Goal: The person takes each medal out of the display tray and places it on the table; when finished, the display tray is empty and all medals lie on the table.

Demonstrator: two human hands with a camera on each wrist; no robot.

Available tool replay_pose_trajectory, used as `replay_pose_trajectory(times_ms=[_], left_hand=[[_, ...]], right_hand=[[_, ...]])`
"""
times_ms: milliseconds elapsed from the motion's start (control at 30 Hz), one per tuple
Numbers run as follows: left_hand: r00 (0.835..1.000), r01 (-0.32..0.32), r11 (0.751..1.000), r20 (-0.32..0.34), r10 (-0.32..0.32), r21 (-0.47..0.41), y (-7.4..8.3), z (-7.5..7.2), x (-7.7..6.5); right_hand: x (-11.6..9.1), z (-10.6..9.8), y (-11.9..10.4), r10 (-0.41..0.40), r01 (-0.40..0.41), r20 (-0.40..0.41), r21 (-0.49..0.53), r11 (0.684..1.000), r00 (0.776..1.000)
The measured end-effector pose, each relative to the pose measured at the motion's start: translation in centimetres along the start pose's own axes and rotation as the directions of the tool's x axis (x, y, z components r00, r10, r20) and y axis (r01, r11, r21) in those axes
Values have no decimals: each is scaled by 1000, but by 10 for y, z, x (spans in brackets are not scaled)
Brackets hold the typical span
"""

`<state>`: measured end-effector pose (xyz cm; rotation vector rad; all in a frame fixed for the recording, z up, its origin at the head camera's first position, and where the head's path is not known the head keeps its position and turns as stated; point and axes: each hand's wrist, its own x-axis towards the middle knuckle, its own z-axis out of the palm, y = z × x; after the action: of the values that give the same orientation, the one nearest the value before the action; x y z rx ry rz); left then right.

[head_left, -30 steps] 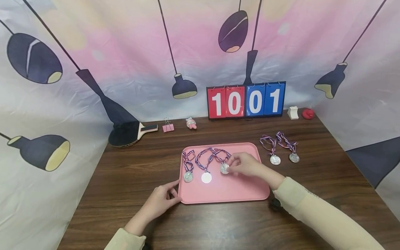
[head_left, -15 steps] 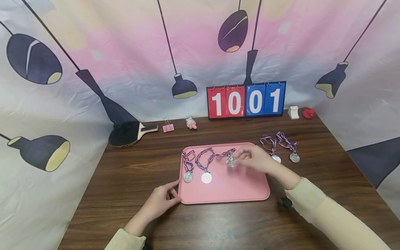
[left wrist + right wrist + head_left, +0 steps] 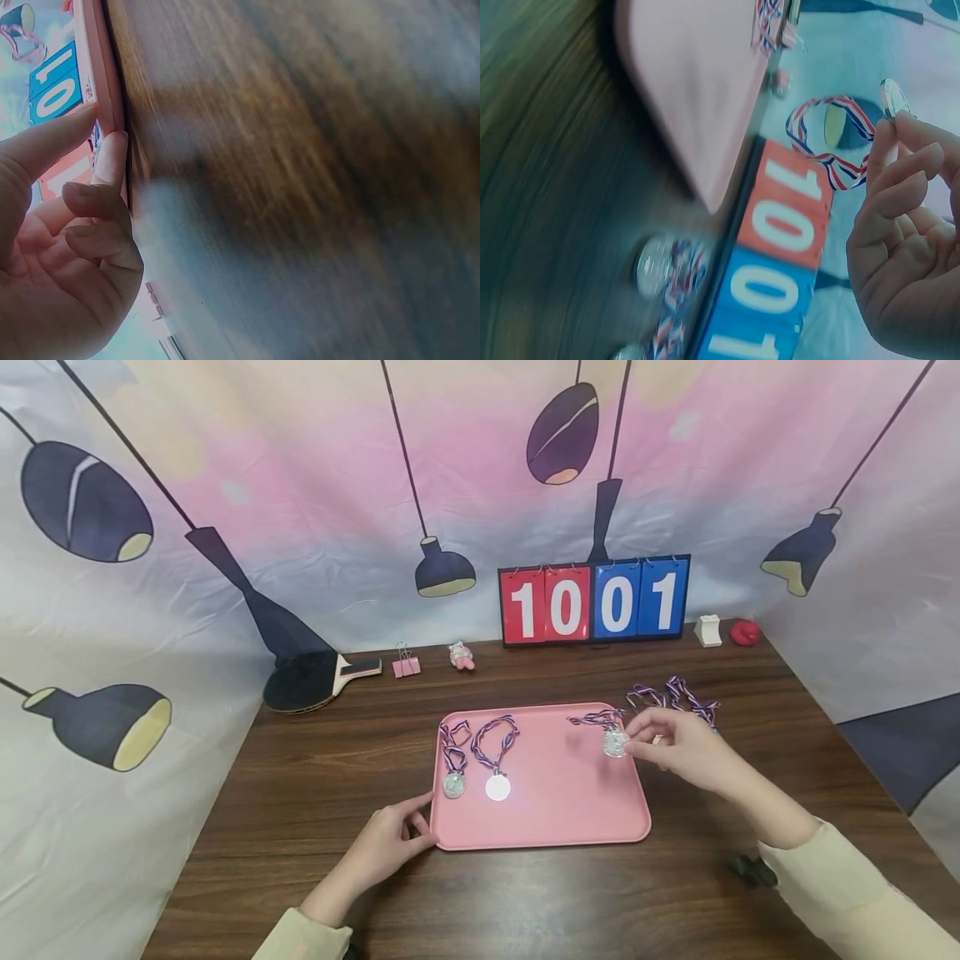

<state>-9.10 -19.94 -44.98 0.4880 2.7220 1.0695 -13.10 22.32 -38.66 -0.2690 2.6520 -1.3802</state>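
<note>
Lamp-patterned pastel cloth backdrop (image 3: 330, 460) hangs behind our dark-brown wood-grain table (image 3: 300, 793); a red-and-blue flip scoreboard (image 3: 592, 602) reads 10 & 01 at the back. On our rectangular pink tray (image 3: 555, 810), l.h. side, lie two round silver medals w/ red-white-blue ribbons: the first medal (image 3: 453, 785) and, just beside it, the second medal (image 3: 498, 787).

Our right hand (image 3: 675, 747) pinches a third silver medal (image 3: 615, 743) b/w thumb & forefinger, raised approx. over the tray's r.h. edge, ribbon trailing. Our left hand (image 3: 390, 843) steadies the tray's near-left corner, thumb & forefinger apart, tips on the rim, other fingers loosely bent.

Off-tray, to the right, lie a fourth medal (image 3: 654, 266) & a fifth medal (image 3: 628, 352), the latter partly cut off. Progress, we'd judge: prob. midway; four medals at rest, 2 on tray, 2 off; third not set down.
</note>
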Motion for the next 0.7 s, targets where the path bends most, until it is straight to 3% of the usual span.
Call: replay_pose_trajectory(times_ms=[500,700], left_hand=[[1000,17,1000,0,-17,12,-1,1,0],[1000,13,1000,4,-13,11,-2,2,1]], right_hand=[[-64,-47,39,63,-79,-142,-113,990,988],[-84,-55,54,112,-131,-128,-152,980,985]])
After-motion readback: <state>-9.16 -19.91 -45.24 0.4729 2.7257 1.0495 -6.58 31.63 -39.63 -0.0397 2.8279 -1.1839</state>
